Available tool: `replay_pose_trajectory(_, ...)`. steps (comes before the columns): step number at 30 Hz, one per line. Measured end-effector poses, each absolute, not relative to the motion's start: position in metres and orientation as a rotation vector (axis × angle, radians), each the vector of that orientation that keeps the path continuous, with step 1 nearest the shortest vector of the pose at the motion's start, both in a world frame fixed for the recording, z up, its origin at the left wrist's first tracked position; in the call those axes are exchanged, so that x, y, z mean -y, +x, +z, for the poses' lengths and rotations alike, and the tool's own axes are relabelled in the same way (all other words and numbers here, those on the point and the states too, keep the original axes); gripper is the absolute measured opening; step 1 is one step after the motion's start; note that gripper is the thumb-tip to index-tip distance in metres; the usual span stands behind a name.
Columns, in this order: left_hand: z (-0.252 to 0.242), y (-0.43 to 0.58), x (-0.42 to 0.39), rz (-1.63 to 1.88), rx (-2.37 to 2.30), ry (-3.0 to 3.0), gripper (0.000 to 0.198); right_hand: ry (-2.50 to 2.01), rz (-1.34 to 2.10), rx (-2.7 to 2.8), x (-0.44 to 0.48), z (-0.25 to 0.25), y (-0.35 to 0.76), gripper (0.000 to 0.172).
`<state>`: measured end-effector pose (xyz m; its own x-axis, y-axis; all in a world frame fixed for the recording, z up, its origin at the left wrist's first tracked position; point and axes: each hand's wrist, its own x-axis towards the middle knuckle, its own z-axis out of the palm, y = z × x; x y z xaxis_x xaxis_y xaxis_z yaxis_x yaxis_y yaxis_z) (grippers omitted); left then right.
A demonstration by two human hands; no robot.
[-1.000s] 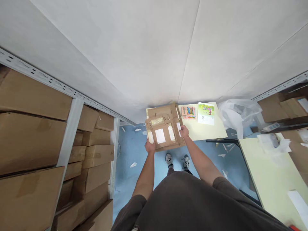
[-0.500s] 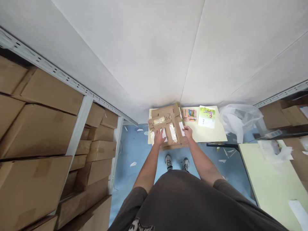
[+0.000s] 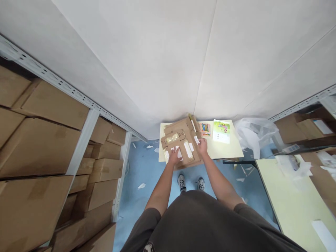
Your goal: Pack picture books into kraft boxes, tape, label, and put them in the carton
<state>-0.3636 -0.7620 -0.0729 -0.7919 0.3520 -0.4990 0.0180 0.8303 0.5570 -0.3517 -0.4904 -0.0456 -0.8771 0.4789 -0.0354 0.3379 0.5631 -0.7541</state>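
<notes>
Pale yellow table against a light grey wall, blue floor below with white paper scraps scattered about. Left side: metal rack filled with stacked brown boxes. Right side, near: second table, also pale yellow, with thin white plastic on its far end and a white sheet nearer. Clear plastic bag bunched just right of the first table. More boxes on a shelf at far right. Person's shoes on the floor at the table's near edge.

Opened-out cardboard lies on the left part of the first table, turned a bit askew, near edge sticking out over the table's near edge. Shiny yellowish tape and white patches on it. Far right part stands raised. Small colourful booklets just right of it, then a white-and-green book further right. Cardboard sits between and under both hands.

Left hand: palm down, fingers spread, resting on a white patch at the cardboard's near left; nothing gripped. Right hand: fingers bent, closed on the cardboard's right edge beside a white strip; exact thumb placement too small to tell.
</notes>
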Motion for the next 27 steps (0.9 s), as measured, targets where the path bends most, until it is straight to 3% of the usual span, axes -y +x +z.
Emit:
replay_pose_trajectory(11, -0.091, -0.358, 0.759, 0.76, -2.381, 0.266, 0.103, -0.661, 1.047, 2.561, 0.499, -0.038, -0.327, 0.036)
replay_pose_trajectory(19, -0.092, -0.359, 0.784, 0.687, -2.448, 0.219, 0.103, -0.922, 1.444, 2.412, 0.506, -0.065, -0.324, 0.019)
replay_pose_trajectory(23, -0.094, -0.367, 0.805, 0.641, -2.433, 0.269, 0.11, -0.93, 1.575, 2.474, 0.518, -0.081, -0.336, 0.046)
replay_pose_trajectory(27, -0.1, -0.367, 0.805, 0.589, -2.435, 0.301, 0.108, -0.971, 1.385, 2.776, 0.52, -0.089, -0.355, 0.067)
